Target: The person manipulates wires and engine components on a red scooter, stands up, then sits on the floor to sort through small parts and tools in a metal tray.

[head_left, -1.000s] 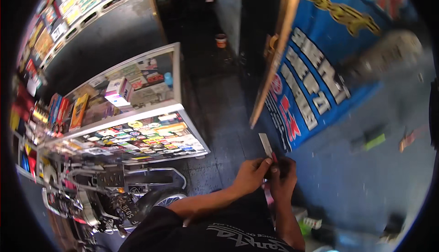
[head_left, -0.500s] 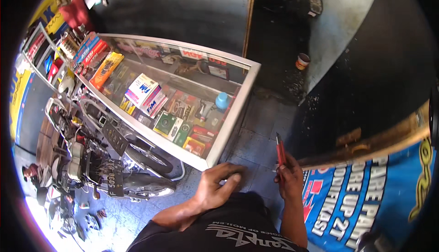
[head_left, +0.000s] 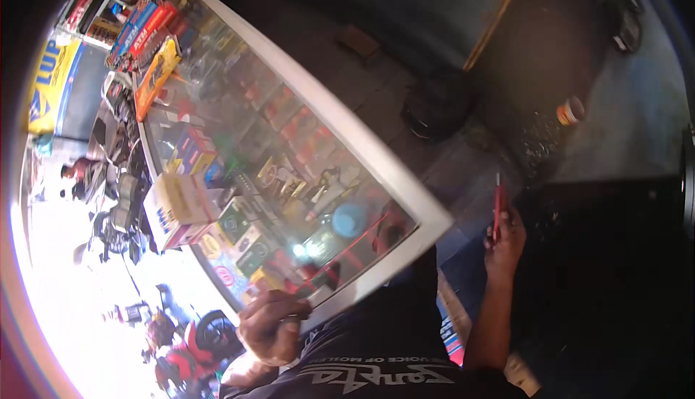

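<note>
My right hand [head_left: 505, 243] is closed around a red utility knife [head_left: 499, 207] that points upward, its pale blade tip showing at the top. It is held out to the right of the glass display case [head_left: 427, 222]. At the near corner of that case my left hand [head_left: 269, 330] has its fingers curled in, and nothing shows in it. Whether it touches the case's frame I cannot tell. On the glass top sit a blue round object [head_left: 349, 220] and a white box [head_left: 176, 207].
Colourful boxes [head_left: 141, 34] and an orange package [head_left: 157, 81] lie on the far left of the case. Motorcycles [head_left: 119, 214] stand to the left. Beyond the case are a dark round stool-like object [head_left: 434, 106] and a small bucket [head_left: 570, 111] on the floor.
The view has turned and moved forward, so the case now reaches close to my body. My left hand shows further left, beside the case's near corner. The knife stays in my right hand.
</note>
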`<state>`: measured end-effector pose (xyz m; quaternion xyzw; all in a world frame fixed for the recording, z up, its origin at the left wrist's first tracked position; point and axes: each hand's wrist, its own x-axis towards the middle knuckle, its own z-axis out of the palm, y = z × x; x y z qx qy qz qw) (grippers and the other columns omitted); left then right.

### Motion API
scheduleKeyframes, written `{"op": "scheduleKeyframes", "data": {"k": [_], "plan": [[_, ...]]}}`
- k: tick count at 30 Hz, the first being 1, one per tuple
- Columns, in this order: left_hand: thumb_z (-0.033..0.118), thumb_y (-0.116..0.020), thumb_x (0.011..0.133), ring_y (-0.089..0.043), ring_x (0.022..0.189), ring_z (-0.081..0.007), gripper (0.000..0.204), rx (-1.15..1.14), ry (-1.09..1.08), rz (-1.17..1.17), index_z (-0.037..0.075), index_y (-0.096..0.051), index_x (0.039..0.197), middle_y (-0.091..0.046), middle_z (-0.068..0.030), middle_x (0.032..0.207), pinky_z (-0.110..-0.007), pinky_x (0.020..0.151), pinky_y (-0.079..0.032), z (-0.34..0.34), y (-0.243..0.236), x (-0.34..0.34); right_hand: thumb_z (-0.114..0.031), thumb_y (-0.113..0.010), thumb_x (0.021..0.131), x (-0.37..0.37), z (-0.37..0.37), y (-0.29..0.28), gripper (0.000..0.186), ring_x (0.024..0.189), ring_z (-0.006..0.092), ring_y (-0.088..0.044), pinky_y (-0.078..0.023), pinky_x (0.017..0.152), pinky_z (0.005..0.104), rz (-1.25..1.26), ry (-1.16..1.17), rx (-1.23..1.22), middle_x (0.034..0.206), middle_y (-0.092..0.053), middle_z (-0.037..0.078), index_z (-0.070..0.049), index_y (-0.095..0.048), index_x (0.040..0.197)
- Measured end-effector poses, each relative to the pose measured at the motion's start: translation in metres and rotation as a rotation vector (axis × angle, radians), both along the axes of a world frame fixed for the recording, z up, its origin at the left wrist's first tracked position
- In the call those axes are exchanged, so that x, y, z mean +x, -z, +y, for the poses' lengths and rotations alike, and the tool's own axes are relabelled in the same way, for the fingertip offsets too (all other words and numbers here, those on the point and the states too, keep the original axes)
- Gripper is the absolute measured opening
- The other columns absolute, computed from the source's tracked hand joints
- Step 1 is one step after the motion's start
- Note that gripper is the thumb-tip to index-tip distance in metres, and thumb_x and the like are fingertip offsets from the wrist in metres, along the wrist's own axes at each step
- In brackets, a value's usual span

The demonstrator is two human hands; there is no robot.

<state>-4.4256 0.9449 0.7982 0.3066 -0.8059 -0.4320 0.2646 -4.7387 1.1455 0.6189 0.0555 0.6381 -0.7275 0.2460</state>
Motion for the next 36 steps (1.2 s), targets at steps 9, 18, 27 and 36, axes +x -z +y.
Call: {"op": "scheduleKeyframes", "data": {"k": [9, 18, 27, 36], "plan": [[0.03, -0.057, 0.099, -0.065, 0.074, -0.0299, 0.034, -0.258, -0.286, -0.259, -0.004, -0.062, 0.1, -0.067, -0.0208, 0.083, -0.039, 0.064, -0.052, 0.012, 0.009, -0.169, -0.031, -0.063, 0.1, -0.14, -0.123, 0.096, 0.041, 0.052, 0.0065, -0.05, -0.038, 0.044, 0.0249, -0.125, -0.558, -0.075, 0.074, -0.059, 0.003, -0.001, -0.062, 0.129], [0.037, -0.063, 0.093, -0.055, 0.101, -0.0396, 0.043, -0.328, -0.395, -0.638, -0.003, -0.059, 0.107, -0.058, -0.0265, 0.108, -0.051, 0.085, -0.045, -0.037, 0.037, -0.263, -0.03, -0.062, 0.097, -0.162, -0.163, 0.323, 0.034, 0.082, 0.0384, -0.069, -0.053, 0.073, 0.0444, 0.343, -0.868, 0.452, 0.09, -0.07, 0.023, 0.003, -0.069, 0.104], [0.044, -0.067, 0.089, -0.049, 0.112, -0.0443, 0.052, -0.16, -0.37, -0.943, -0.001, -0.06, 0.115, -0.053, -0.0268, 0.12, -0.056, 0.093, -0.038, -0.073, 0.068, -0.285, -0.034, -0.056, 0.096, -0.09, -0.233, 0.546, 0.037, 0.103, 0.0449, -0.067, -0.053, 0.087, 0.0517, 0.182, -1.502, 0.798, 0.104, -0.07, 0.025, -0.004, -0.07, 0.111], [0.051, -0.071, 0.085, -0.042, 0.124, -0.049, 0.063, -0.023, -0.387, -0.949, 0.001, -0.06, 0.123, -0.049, -0.0272, 0.132, -0.062, 0.102, -0.032, -0.082, 0.067, -0.273, -0.027, -0.048, 0.098, -0.018, -0.231, 0.627, 0.033, 0.094, 0.0448, -0.067, -0.051, 0.084, 0.0526, 0.594, -1.632, 0.465, 0.102, -0.07, 0.025, -0.005, -0.073, 0.097]]}}
